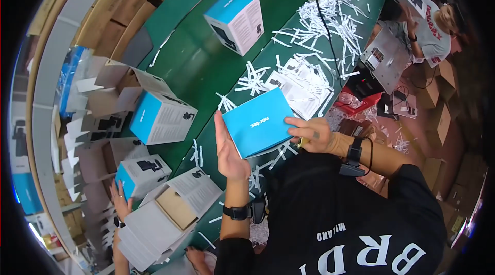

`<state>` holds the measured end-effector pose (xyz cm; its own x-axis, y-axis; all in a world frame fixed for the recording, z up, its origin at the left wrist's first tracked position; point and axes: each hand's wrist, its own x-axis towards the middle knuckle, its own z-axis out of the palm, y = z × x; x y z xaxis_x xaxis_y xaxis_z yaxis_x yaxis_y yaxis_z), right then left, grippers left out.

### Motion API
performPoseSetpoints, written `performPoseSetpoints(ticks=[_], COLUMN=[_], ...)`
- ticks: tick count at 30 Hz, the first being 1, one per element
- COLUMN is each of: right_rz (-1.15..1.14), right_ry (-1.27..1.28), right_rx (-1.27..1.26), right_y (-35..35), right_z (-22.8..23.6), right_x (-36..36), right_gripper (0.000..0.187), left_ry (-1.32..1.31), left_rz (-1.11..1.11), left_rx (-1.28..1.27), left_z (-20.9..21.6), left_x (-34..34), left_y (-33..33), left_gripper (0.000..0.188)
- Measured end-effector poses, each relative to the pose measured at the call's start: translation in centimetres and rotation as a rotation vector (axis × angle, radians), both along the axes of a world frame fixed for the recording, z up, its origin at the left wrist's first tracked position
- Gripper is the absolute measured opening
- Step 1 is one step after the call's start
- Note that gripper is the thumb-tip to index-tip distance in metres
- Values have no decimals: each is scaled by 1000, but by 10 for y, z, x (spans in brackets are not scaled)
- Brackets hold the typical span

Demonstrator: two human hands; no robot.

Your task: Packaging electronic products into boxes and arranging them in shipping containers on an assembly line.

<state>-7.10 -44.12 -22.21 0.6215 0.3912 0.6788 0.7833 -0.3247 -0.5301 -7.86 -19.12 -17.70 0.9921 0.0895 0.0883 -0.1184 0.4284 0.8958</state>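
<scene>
Between my two hands is a closed carton with a bright blue top [258, 125], tilted above the near edge of the green table. My left hand [229, 151] presses its palm and straight fingers along the carton's left side. At the right corner, the bent fingers of my right hand [313, 133] grip the carton. A small yellow thing [302, 142] shows by the right palm, too little visible to name. Just beyond the carton lie printed sheets [296, 86] and white paper strips [252, 79].
Blue-and-white cartons [234, 19] stand across the green table [191, 63]. An opened carton [198, 190] is at lower left, near a co-worker's hand [121, 200] on another carton [144, 174]. A black cable [326, 22] hangs over shredded paper. Far right, another person [433, 37] holds a carton.
</scene>
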Motion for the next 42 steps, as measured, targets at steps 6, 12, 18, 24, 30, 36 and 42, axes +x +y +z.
performPoseSetpoints(ticks=[6,12,18,24,30,36,42], right_rz=[-6,-12,12,-24,-26,60,-797], right_ry=[-18,-43,-145,-15,-120,29,612], right_rx=[-6,-32,-36,14,-18,-224,-133], right_y=[5,-2,7,14,16,-19,-107], right_z=[-1,-11,-14,-2,4,44,-30], right_x=[-7,-14,-5,-13,-4,-3,-56], right_gripper=[51,54,51,37,34,26,22], left_ry=[8,57,-140,-290,-575,-563,-367], left_rz=[44,106,193,-99,-75,-321,-345], left_rx=[-173,-286,979,1759,1682,1722,1515], left_z=[-13,-8,-11,49,33,64,69], left_x=[-11,-19,-24,-8,9,20,29], left_y=[4,-6,-6,-7,4,27,39], left_gripper=[78,78,86,93,92,96,97])
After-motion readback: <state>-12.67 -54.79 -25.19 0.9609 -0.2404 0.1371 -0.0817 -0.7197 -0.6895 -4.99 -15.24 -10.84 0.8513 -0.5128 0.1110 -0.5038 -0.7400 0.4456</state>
